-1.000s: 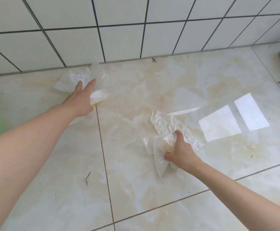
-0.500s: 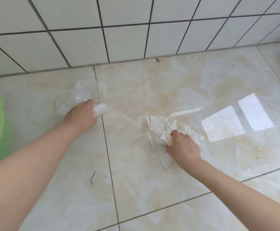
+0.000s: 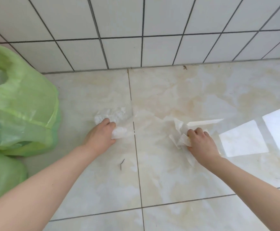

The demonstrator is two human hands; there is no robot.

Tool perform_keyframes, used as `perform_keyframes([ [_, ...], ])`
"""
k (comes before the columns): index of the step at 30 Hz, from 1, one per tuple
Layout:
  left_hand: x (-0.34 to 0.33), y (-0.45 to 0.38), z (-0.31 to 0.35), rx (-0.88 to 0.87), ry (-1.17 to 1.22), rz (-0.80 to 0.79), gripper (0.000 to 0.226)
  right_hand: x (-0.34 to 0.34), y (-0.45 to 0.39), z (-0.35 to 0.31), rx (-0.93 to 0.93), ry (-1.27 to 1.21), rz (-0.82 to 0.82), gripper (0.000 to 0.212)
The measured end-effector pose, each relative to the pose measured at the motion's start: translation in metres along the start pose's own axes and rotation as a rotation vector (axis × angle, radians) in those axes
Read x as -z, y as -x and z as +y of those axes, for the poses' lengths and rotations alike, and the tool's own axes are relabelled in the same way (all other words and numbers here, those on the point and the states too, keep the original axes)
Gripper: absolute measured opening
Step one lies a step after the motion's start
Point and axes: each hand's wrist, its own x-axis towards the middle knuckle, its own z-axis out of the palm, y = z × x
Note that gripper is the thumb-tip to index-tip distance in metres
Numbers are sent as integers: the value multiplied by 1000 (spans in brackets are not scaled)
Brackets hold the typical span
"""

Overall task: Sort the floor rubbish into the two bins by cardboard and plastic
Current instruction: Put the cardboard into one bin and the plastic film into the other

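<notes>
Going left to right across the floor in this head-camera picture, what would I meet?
Green bin bag → left hand gripping clear plastic → right hand gripping crumpled white plastic → bright window reflections on the tiles.
</notes>
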Motion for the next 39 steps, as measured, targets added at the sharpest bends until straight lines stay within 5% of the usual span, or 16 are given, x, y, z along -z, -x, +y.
perform_keyframes([
  [12,73,89,-29,127,260,210,25,78,24,-123,285,-574,3,39],
  [22,215,130,-96,309,535,570,62,210,20,-285,634,-633,83,36],
  [24,235,129,-124,333,609,607,54,228,18,-321,720,-627,107,33],
  [29,258,113,-179,695,602,445,50,251,3,-411,793,-715,60,35],
  [32,250,101,-211,688,928,374,50,248,-15,-450,782,-693,24,36],
  [35,239,86,-223,747,1147,387,21,232,-39,-473,784,-558,18,39],
  [37,234,77,-226,807,1202,449,41,218,-55,-482,765,-449,-20,42],
  [39,229,72,-229,900,1006,510,80,205,-65,-486,741,-348,-86,46],
])
